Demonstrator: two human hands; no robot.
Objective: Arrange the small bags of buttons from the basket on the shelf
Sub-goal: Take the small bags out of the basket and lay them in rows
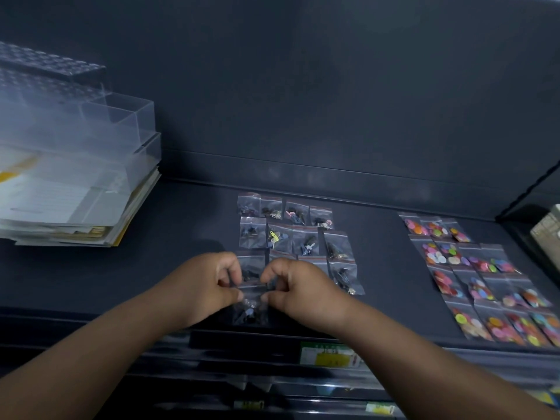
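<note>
On the dark shelf [188,268] lie several small clear bags of dark buttons [291,231] in neat rows at the middle. Farther right, a second group of bags with colourful buttons [478,283] lies in rows. My left hand [209,286] and my right hand [297,289] meet near the shelf's front edge. Both pinch the top edge of one small bag of dark buttons [250,310], which lies below the fingers at the front of the dark group. The basket is out of view.
A stack of papers and folders [69,207] with clear plastic boxes [91,122] on top fills the shelf's left end. A pale object [548,231] shows at the right edge. Below the shelf front are trays with yellow-green labels [330,356].
</note>
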